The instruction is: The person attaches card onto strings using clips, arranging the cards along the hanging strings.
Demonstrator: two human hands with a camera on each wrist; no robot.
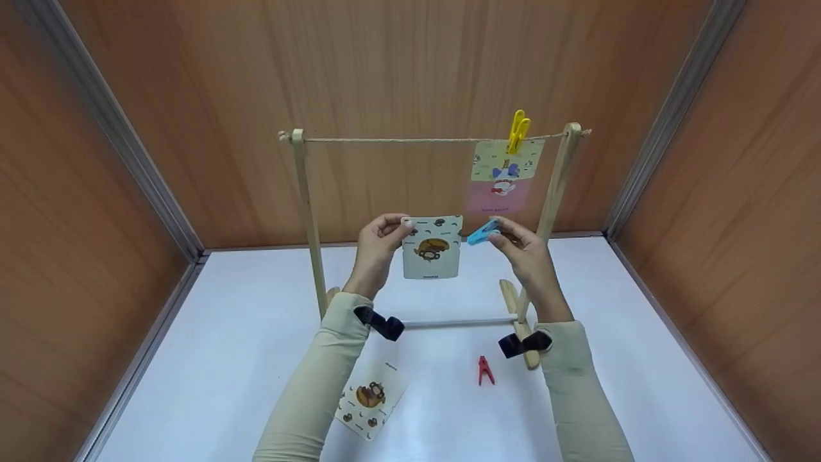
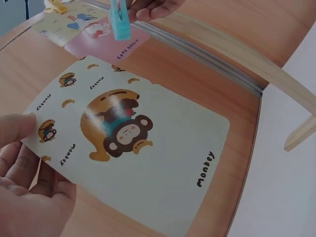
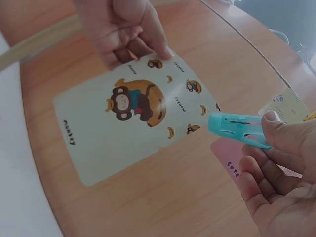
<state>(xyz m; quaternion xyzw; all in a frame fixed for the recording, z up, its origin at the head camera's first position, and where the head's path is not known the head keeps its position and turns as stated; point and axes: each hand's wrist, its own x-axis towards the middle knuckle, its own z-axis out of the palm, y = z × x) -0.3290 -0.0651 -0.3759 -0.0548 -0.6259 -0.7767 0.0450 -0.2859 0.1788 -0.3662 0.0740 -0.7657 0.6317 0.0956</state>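
Two hands — glossy card [image 1: 432, 247], plastic peg [image 1: 482, 233].

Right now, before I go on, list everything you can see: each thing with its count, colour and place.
monkey card: 1, cream with brown monkey, held up in front of the rack by its top left corner
blue peg: 1, light blue, pinched beside the card's top right corner
wooden rack: 1, pale wood with a string across the top, standing on the table
yellow peg: 1, yellow, on the string near the right post
hung cards: 2, cream and pink, under the yellow peg
second monkey card: 1, cream, flat on the table by the left sleeve
red peg: 1, red, on the table
table: 1, white
left hand: holds the monkey card
right hand: pinches the blue peg
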